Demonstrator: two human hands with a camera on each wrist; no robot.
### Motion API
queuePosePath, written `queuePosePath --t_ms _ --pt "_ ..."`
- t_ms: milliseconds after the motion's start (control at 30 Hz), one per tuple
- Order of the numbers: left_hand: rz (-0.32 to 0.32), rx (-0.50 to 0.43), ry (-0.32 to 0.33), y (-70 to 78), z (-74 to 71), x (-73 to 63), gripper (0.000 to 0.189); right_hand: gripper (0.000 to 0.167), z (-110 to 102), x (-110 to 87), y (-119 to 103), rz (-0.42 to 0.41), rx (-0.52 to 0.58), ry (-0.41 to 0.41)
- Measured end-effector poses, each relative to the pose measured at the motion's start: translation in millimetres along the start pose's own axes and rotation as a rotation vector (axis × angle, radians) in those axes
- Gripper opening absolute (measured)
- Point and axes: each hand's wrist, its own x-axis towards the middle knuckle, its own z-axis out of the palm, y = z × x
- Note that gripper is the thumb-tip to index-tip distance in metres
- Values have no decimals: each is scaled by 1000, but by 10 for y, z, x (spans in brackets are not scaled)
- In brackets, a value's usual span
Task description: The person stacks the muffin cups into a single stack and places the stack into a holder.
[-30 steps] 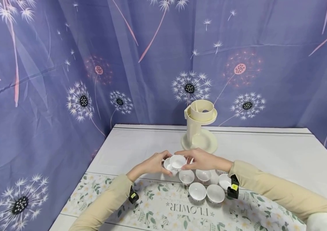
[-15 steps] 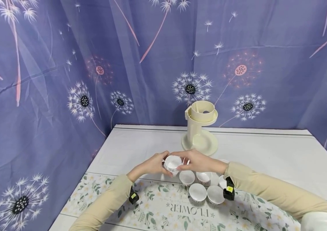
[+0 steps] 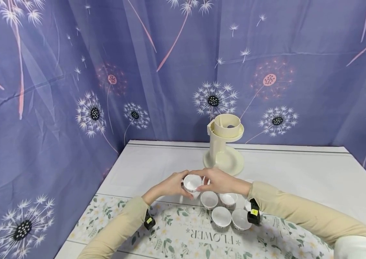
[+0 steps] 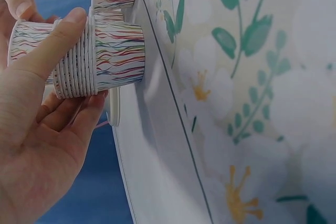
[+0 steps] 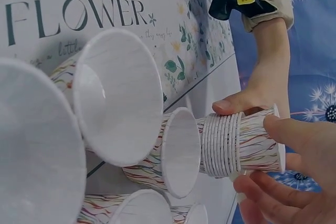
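A stack of nested white paper cups (image 4: 118, 56) with colourful wavy stripes is held in my left hand (image 3: 171, 185), thumb on one side and fingers on the other, around the bunched rims. My right hand (image 3: 220, 181) pinches another paper cup (image 3: 192, 182), which sits mouth up in the top of the stack, its rim standing clear of the bunched rims. The right wrist view shows that cup's striped wall (image 5: 258, 142) between thumb and fingers. Several single paper cups (image 3: 221, 217) stand mouth up on the table, partly under my right forearm.
Behind the hands stands a cream plastic stand (image 3: 216, 145) with a round base and a cup-shaped ring on top. A white tablecloth (image 3: 286, 165) with a floral strip covers the table. A blue dandelion curtain (image 3: 170, 90) hangs along the back and left.
My right hand has moved left, bringing its paper cup from beside and over the stack's mouth into line with it and down into it. My left hand has stayed nearly still.
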Motion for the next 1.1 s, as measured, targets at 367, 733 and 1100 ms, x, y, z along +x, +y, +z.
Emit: queuePosePath --t_ms 367,733,1100 --pt "-8 -41 -4 2 19 20 61 50 19 -29 46 59 -52 -17" --pt "10 -56 -1 1 8 15 59 42 -25 -75 72 88 -102 -72" --pt "10 -24 5 -2 12 17 59 33 -62 -116 153 147 -163 41"
